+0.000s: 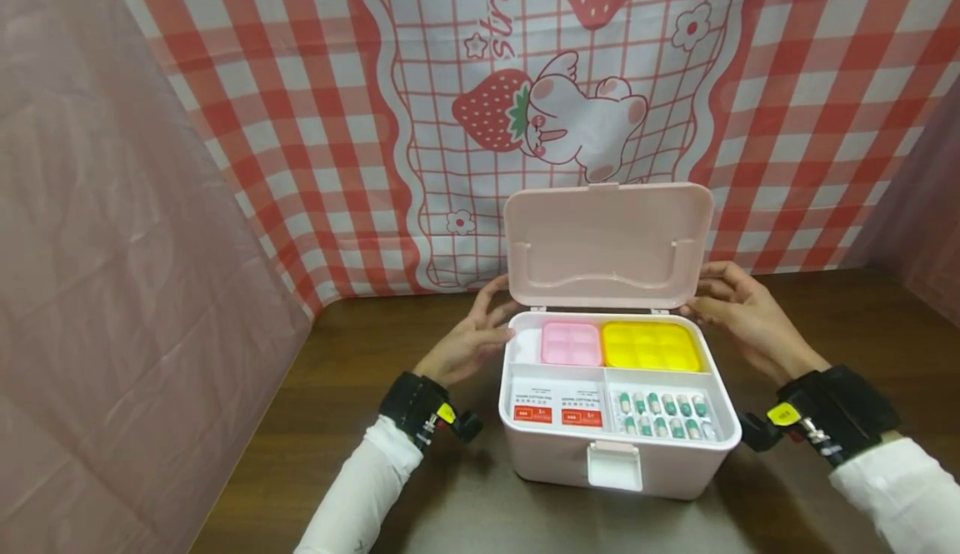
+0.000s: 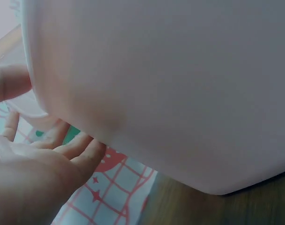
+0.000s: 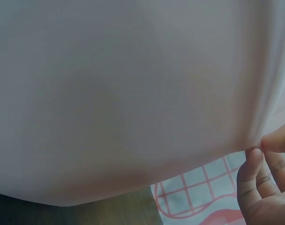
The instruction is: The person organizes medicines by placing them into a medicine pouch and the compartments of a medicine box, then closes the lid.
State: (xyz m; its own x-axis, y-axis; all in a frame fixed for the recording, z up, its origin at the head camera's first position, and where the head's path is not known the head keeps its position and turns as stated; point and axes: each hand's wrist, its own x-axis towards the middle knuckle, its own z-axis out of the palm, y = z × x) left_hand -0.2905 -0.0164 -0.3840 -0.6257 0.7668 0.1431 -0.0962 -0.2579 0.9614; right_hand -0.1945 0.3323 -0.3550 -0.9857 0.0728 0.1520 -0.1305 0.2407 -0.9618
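A pale pink medicine box (image 1: 558,461) stands on the table with its lid (image 1: 609,246) raised. My left hand (image 1: 468,339) is at the back left corner, its thumb touching the rim and its loosely spread fingers reaching behind. At the back right corner my right hand (image 1: 750,321) pinches the edge by the hinge side. Inside the white tray lie a pink pill case (image 1: 572,344), a yellow pill case (image 1: 651,346), two cotton pad packets (image 1: 532,408) and a blister of green-and-white capsules (image 1: 663,416). Both wrist views show mostly the box's side wall (image 2: 170,93).
The box rests on a dark brown wooden table (image 1: 360,371). Behind it hangs a red-and-white checked cloth (image 1: 315,146) with a strawberry print, close to the lid. A pink cloth (image 1: 135,287) hangs along the left side. A white latch (image 1: 615,465) is at the box's front.
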